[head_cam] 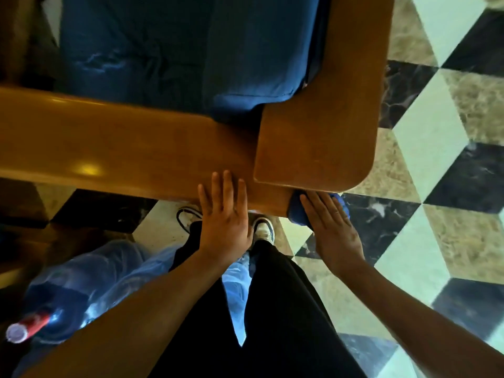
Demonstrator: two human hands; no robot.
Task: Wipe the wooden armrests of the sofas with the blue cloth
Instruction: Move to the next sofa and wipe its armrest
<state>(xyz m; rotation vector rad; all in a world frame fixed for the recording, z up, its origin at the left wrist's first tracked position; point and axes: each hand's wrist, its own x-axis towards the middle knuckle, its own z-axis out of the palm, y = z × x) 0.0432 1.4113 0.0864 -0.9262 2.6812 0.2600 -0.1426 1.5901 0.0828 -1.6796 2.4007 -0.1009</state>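
The sofa's wide wooden armrest (114, 148) runs across the middle of the head view and meets a second wooden panel (321, 126) at the right corner. My left hand (223, 219) lies flat, fingers apart, on the armrest's near edge, holding nothing. My right hand (332, 230) presses the blue cloth (298, 212) flat against the outer side of the wood, just below the rounded corner. Most of the cloth is hidden under the palm.
Dark blue sofa cushions (177, 50) fill the top. A large clear-blue water bottle with a red cap (81, 290) lies on the floor at lower left beside my legs (272, 309). Checkered marble floor (436, 186) spreads to the right.
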